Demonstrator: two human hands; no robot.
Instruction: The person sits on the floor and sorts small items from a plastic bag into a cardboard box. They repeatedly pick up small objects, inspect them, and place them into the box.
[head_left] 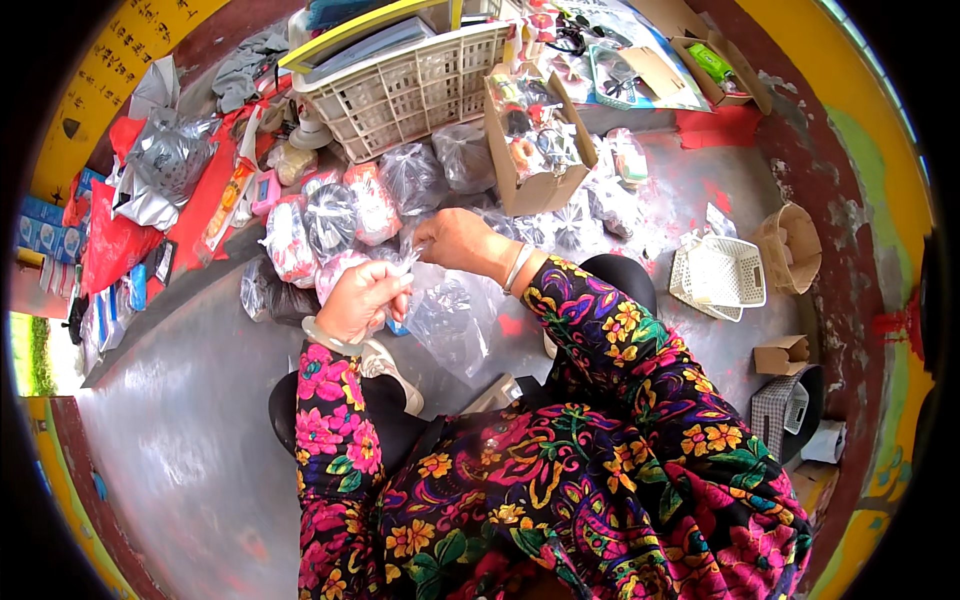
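A thin clear plastic bag (455, 315) hangs in front of me, its gathered top between my hands. My left hand (358, 302) is closed, thumb and fingers pinching the bag's twisted edge. Bent over from the other side, my right hand (468, 245) pinches the same gathered plastic a little farther away; its fingertips are partly hidden. Just beyond my hands lie several filled bags, among them a dark one (331, 220) and a red-and-white one (372, 203). Whether anything is inside the bag I hold is hard to see.
A white plastic basket (420, 85) and an open cardboard box (540, 180) of small packets stand at the back. On the right are a small white basket (715, 275) and a brown paper bag (790, 247). Silver and red bags (172, 155) pile up at far left.
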